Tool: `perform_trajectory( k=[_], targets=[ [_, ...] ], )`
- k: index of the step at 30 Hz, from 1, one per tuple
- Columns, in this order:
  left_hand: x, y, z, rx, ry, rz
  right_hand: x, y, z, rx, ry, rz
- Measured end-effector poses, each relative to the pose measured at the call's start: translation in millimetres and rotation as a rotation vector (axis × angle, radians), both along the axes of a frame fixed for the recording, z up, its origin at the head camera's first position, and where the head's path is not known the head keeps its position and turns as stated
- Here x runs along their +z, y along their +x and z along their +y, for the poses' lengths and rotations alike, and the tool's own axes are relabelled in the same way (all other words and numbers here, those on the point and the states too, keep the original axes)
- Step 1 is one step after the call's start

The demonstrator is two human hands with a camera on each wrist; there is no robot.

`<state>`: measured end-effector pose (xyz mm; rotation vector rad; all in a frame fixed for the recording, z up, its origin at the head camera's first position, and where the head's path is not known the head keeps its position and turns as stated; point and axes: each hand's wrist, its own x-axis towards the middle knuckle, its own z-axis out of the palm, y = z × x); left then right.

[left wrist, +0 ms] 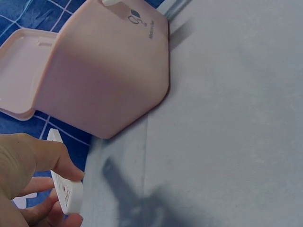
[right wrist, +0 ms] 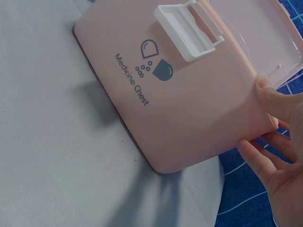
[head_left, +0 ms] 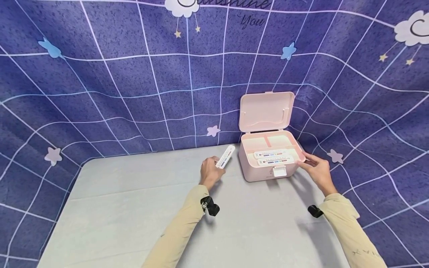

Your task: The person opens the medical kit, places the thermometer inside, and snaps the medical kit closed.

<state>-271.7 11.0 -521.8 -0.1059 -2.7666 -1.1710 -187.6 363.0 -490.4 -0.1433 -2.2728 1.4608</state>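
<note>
Left sleeve (head_left: pixel 179 234) and right sleeve (head_left: pixel 350 229), both beige, reach in from the bottom of my head view, each with a black mount (head_left: pixel 211 207) at the wrist. Beyond the cuffs I have the left hand (head_left: pixel 211 173) pinching a white thermometer (head_left: pixel 228 153) between thumb and fingers. The strip slants away from the hand, its far end leaning toward the pink box (head_left: pixel 250 172) on the right; it sits near the box's left side, not touching it. I cannot tell whether its near end meets the worktop (head_left: pixel 134 208).

My right hand (head_left: pixel 319 172) grips the box at its front right corner, and the right wrist view shows me the thumb over the rim and fingers against the side wall. Two more strips, a rear thermometer (head_left: pixel 270 153) and a front thermometer (head_left: pixel 276 160), lie side by side in the front part of the box, lengthwise from left to right. Behind them, a divider (head_left: pixel 267 140) parts two compartments. The lid (head_left: pixel 266 109) stands raised at the back, and the white latch (head_left: pixel 279 171) juts from the front, above the print "Medicine Chest" (right wrist: pixel 131 79). Around the worktop I see blue cloth (head_left: pixel 167 74) with pale grid lines.
</note>
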Motion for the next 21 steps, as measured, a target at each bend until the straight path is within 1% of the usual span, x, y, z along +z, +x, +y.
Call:
perform_trajectory(
  k=[8,12,14,18,21],
  targets=[
    [6.5,2.0,2.5,-0.008,-0.006,0.006,1.2,0.6,-2.2,-0.008,0.0,-0.013],
    [11.9,3.4,4.0,-0.015,-0.016,0.019,0.0,-0.4,-1.1,-0.011,0.005,-0.021],
    [14.9,3.6,4.1,-0.023,-0.022,0.031,-4.5,-3.2,2.5,-0.011,0.006,-0.021],
    [19.9,3.6,3.7,-0.039,-0.028,0.055,-19.4,-11.2,13.1,-0.008,0.002,-0.02],
    [23.4,3.7,4.1,-0.047,-0.03,0.059,-26.6,-14.6,18.0,-0.014,0.005,-0.02]
  ],
)
